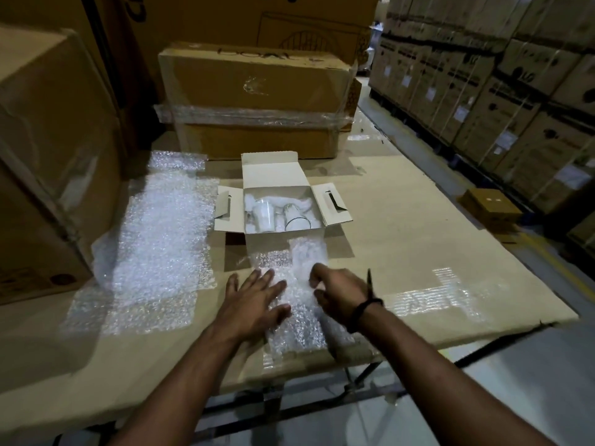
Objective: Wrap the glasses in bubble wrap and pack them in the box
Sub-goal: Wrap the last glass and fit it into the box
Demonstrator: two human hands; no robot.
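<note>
The left hand [254,294] presses flat, fingers spread, on a clear bubble wrap sheet [296,323], while the right hand [338,294] pinches it with curled fingers. The sheet lies just before the open white cardboard box [273,173] holding clear glasses [297,217].

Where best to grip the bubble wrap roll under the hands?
Probably round its middle, from above: the roll lies flat, long axis pointing at the box, so a grip across its narrow width should fit. The left hand rests flat on it; the right hand curls at its right.
</note>
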